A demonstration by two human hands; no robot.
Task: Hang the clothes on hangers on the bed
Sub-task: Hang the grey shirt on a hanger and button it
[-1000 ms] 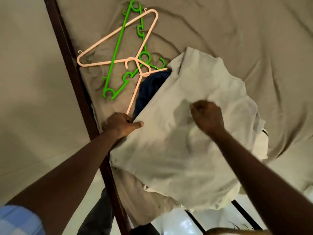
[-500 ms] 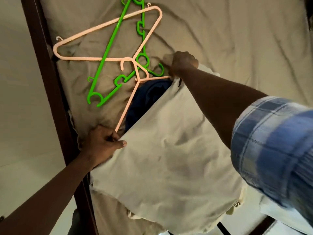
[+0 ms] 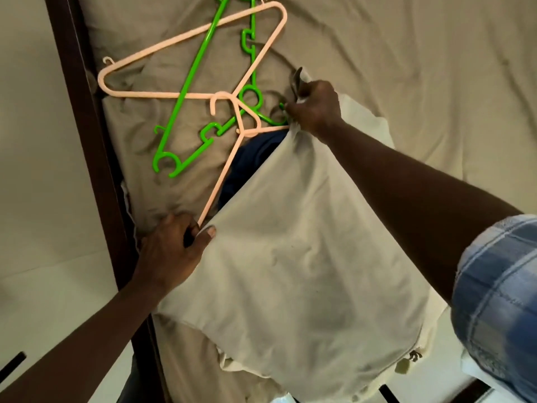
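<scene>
Surface: rumpled beige sheet (image 3: 406,68) lying inside dark wooden bed frame (image 3: 96,170) | cream garment (image 3: 305,257) lying spread over peach hanger (image 3: 223,173) | left hand (image 3: 174,251) pinching garment's left corner | right hand (image 3: 315,107) reaching far, clenching top corner.

Bedroom in a home.
A bed (image 3: 406,68) filled the view, its creased beige sheet (image 3: 453,117) edged by a dark wooden frame (image 3: 98,141). On it lay plastic clothes hangers, one peach hanger (image 3: 151,94) and one green hanger (image 3: 200,56), beside a cream garment (image 3: 305,242) and a navy garment (image 3: 252,158).
</scene>
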